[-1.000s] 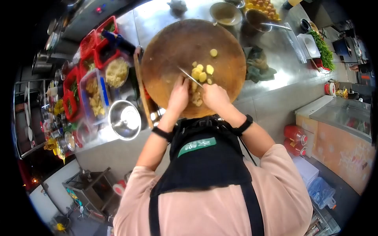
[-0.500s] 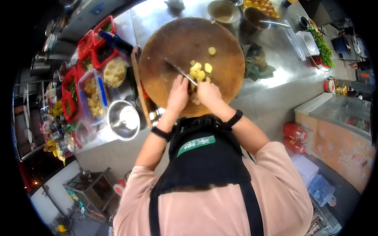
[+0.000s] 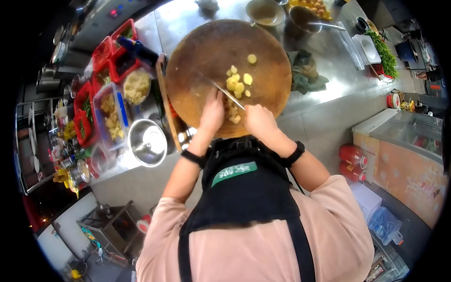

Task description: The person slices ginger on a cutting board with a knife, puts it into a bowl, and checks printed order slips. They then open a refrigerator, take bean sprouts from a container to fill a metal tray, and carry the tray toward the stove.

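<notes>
As the head view shows, the right hand has its grip closed on the knife. The left hand is just beside it; what its grip holds, one cannot tell. Yellow slices lie on the round board.

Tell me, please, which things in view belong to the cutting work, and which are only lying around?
Cutting work:
- knife, in the right hand
- yellow slices
- round board
- left hand, by the blade

Lying around, it seems:
- bottle
- steel bowl
- greens
- red jugs
</notes>
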The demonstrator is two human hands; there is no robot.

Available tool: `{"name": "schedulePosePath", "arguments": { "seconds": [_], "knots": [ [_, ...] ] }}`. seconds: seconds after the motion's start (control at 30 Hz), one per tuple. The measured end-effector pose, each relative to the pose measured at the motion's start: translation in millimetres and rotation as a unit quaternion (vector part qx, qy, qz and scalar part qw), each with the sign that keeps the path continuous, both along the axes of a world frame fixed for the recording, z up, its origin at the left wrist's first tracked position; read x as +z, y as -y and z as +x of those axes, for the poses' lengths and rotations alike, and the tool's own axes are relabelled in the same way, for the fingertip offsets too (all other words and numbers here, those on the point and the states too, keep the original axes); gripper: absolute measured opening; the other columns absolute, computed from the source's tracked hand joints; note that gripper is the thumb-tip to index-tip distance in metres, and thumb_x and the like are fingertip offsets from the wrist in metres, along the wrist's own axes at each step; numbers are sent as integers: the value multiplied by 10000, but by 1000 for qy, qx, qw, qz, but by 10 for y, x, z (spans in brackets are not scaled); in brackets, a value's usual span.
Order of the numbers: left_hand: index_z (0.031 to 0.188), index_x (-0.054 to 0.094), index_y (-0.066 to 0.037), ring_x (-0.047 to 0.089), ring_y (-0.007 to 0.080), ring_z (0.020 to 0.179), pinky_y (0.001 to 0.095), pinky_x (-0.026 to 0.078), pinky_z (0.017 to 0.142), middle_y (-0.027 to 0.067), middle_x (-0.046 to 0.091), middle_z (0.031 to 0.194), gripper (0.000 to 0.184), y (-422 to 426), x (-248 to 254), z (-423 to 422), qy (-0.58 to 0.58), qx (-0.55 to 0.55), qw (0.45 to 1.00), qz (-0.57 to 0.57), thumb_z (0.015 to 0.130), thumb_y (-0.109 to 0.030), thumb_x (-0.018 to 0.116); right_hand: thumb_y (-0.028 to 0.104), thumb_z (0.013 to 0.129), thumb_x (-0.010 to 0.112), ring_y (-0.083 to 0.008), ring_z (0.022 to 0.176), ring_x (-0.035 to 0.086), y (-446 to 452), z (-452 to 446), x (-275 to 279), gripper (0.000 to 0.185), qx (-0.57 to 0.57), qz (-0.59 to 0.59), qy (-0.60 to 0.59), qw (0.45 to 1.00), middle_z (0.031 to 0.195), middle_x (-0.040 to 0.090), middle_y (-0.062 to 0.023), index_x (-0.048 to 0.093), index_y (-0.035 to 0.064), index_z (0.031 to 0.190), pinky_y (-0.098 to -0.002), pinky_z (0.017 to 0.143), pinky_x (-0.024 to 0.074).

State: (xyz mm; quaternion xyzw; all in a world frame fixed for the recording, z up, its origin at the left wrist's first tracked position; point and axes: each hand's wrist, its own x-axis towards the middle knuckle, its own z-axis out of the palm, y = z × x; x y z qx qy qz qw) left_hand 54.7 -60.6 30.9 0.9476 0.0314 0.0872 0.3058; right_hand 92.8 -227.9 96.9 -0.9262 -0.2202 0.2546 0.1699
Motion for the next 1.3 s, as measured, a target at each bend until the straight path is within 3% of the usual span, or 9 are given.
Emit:
{"name": "schedulePosePath", "arguments": {
  "seconds": [0.17, 0.3, 0.37, 0.47, 0.63, 1.13, 1.23, 1.3],
  "knots": [
    [1175, 521, 58, 504, 403, 1075, 439, 455, 922, 224, 508, 1158, 389, -1, 9, 15, -32, -14, 999, 8, 790, 74, 474, 71, 805, 539, -418, 781, 674, -272, 130, -465, 168, -18, 1, 10, 1000, 814, 673, -251, 681, -17, 828, -487, 714, 550],
    [1162, 534, 19, 501, 398, 1063, 446, 450, 896, 220, 499, 1114, 391, -42, 9, -91, 10, -36, 999, 2, 773, 54, 542, 99, 805, 554, -393, 858, 683, -188, 260, -447, 185, -32, 0, -17, 999, 920, 687, -240, 698, -7, 849, -468, 762, 553],
    [1168, 535, 4, 503, 397, 1061, 450, 449, 887, 220, 496, 1102, 404, -64, 68, -103, 22, -47, 998, -19, 767, 47, 561, 105, 814, 542, -396, 839, 681, -117, 253, -460, 188, -33, 30, 9, 999, 888, 687, -232, 689, -3, 863, -478, 757, 550],
    [1179, 542, -18, 524, 401, 1024, 446, 462, 854, 224, 507, 1085, 423, -92, 58, -208, -51, -24, 998, -27, 762, 41, 582, 113, 821, 540, -396, 817, 681, -62, 161, -248, 180, -37, 24, 24, 999, 831, 685, -217, 673, 1, 867, -491, 747, 547],
    [1236, 502, 4, 572, 421, 939, 439, 499, 809, 249, 542, 1073, 456, -55, -88, -188, -51, -17, 999, 6, 784, 66, 523, 108, 829, 543, -399, 795, 683, 56, 3, 28, 163, -2, 24, 22, 999, 813, 680, -234, 659, -3, 855, -479, 721, 554],
    [1309, 448, 13, 614, 420, 887, 461, 520, 762, 269, 583, 1113, 505, -118, -206, -153, -32, -28, 999, 30, 807, 61, 469, 73, 838, 508, -393, 801, 688, 23, -40, 57, 181, 33, -3, 4, 999, 818, 683, -241, 665, -14, 870, -465, 714, 557],
    [1292, 446, 20, 608, 421, 912, 463, 517, 774, 269, 575, 1132, 489, -105, -131, -140, -91, -31, 995, 27, 806, 65, 462, 76, 833, 513, -388, 804, 689, -71, -15, -5, 192, 19, -23, 1, 1000, 825, 687, -234, 685, -6, 845, -460, 712, 557],
    [1275, 451, 24, 603, 423, 931, 463, 515, 786, 268, 570, 1141, 470, -105, -102, -148, -91, -41, 995, 31, 807, 65, 460, 84, 831, 517, -386, 803, 690, -180, 60, -401, 196, 12, -28, 10, 999, 827, 688, -231, 693, -1, 830, -457, 711, 558]
  ]
}}
